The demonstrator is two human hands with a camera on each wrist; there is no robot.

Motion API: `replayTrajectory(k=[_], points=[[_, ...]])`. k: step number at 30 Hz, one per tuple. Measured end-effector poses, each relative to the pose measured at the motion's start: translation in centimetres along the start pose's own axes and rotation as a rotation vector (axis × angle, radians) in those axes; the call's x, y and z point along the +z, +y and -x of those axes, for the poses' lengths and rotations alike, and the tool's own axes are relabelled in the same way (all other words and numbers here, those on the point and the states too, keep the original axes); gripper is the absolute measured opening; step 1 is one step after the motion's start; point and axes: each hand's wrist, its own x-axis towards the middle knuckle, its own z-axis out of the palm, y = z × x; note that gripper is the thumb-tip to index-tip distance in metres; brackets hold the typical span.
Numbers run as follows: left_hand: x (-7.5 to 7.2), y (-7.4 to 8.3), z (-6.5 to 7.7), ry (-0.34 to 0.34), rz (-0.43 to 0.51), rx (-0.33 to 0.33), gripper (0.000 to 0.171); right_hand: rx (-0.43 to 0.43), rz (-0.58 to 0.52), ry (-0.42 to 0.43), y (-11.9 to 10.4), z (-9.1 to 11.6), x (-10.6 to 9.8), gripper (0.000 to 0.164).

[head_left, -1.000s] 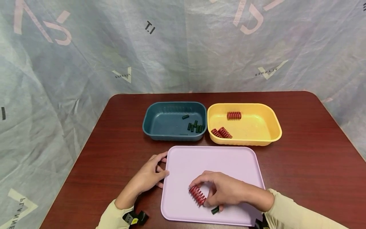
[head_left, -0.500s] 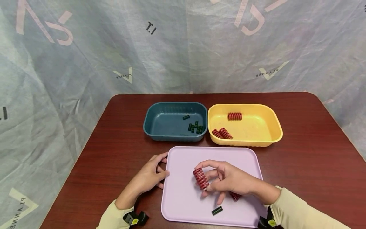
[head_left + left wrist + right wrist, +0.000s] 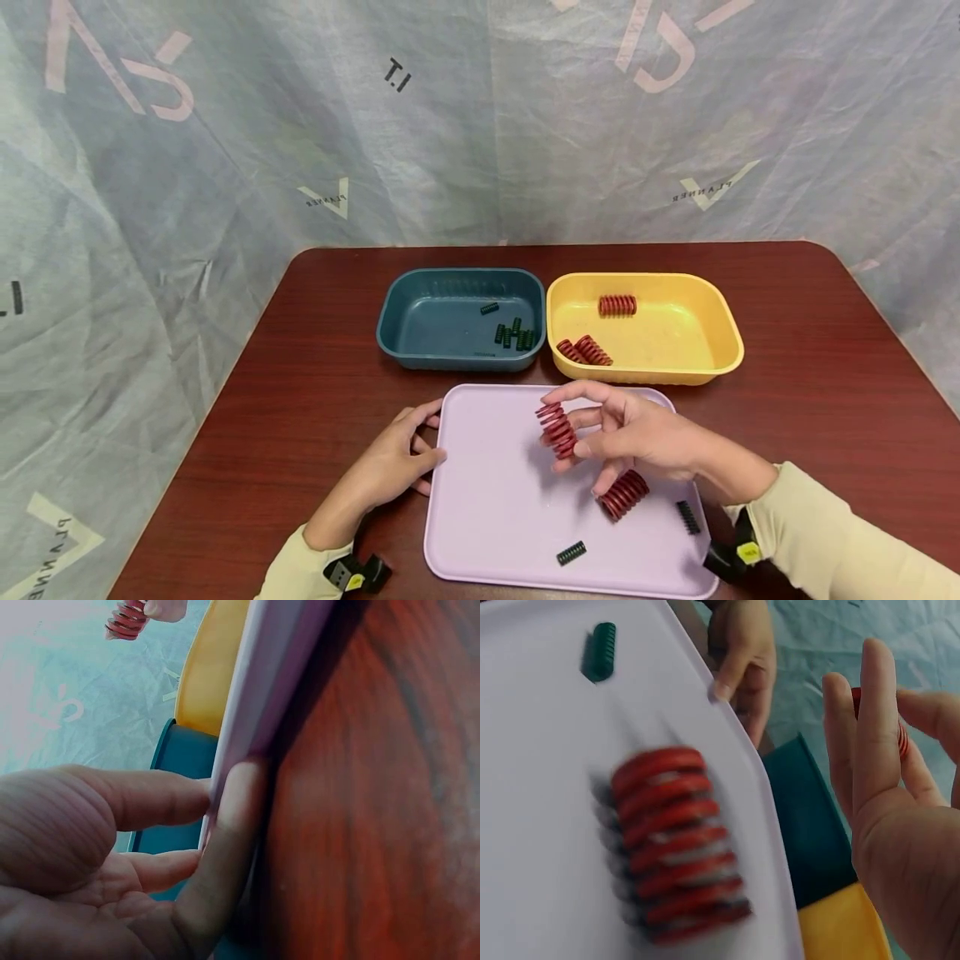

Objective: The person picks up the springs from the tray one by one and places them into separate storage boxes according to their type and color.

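Note:
My right hand [image 3: 637, 429] pinches a red coil spring [image 3: 557, 431] between thumb and fingertips, raised over the pale lilac tray [image 3: 495, 517]. In the right wrist view, its fingers partly hide that spring. At the tray's left edge, my left hand [image 3: 390, 457] holds the rim, thumb on top and another finger against the outer side, as the left wrist view shows. Another red spring [image 3: 624, 496] lies on the tray below my right hand. Two small dark green springs lie there too, one green spring [image 3: 572, 553] near the front and another green spring [image 3: 688, 517] by the right edge.
Behind the tray stand a teal bin [image 3: 420, 360] with several small green springs [image 3: 517, 337] and, right beside it, a yellow bin [image 3: 675, 367] holding red springs [image 3: 617, 306]. A grey printed sheet [image 3: 480, 125] hangs behind the dark wooden table [image 3: 810, 358].
My right hand has lifted the red spring off the tray and carried it back and to the right, uncovering another red spring and a green one. My left hand stays at the rim.

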Motion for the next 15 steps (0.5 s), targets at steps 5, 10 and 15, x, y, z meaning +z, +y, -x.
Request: replayTrajectory(k=[5, 10, 15], points=[[0.0, 0.1, 0.1, 0.001, 0.005, -0.002, 0.069, 0.009, 0.025, 0.027, -2.0, 0.6, -1.2, 0.050], [0.0, 0.1, 0.1, 0.002, 0.007, -0.001, 0.069, 0.038, 0.077, 0.054, -4.2, 1.3, -2.6, 0.049], [-0.1, 0.0, 0.1, 0.000, 0.008, 0.003, 0.069, 0.078, 0.145, 0.066, -6.5, 1.6, -3.9, 0.050]])
